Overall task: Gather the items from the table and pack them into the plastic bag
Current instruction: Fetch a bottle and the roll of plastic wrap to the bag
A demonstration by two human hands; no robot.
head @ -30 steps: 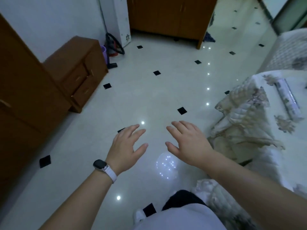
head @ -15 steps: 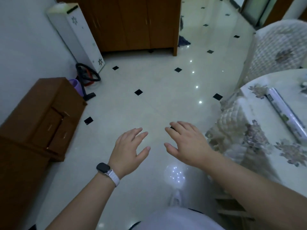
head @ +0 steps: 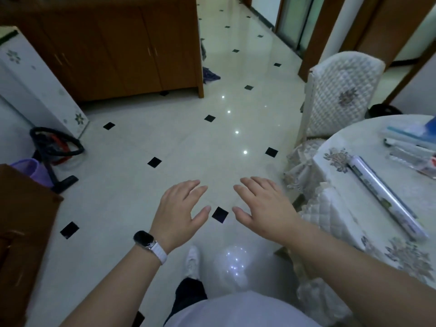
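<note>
I saw a glossy pale tiled floor (head: 146, 142) with small black diamond insets across the middle of the frame. A wooden cabinet (head: 113, 48) filled the upper left, and a white floral-printed panel (head: 35, 86) leaned at the far left. Below it lay a black and red vacuum cleaner (head: 55, 149) beside a purple bucket (head: 30, 171). At upper right stood a chair in a quilted cover (head: 339, 93).

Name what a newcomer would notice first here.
Two bare hands, left wearing a dark smartwatch on a white band and right, spread open and empty over the glossy cream floor tiles. At the right, a long clear-wrapped roll lies on the round floral-clothed table.
</note>
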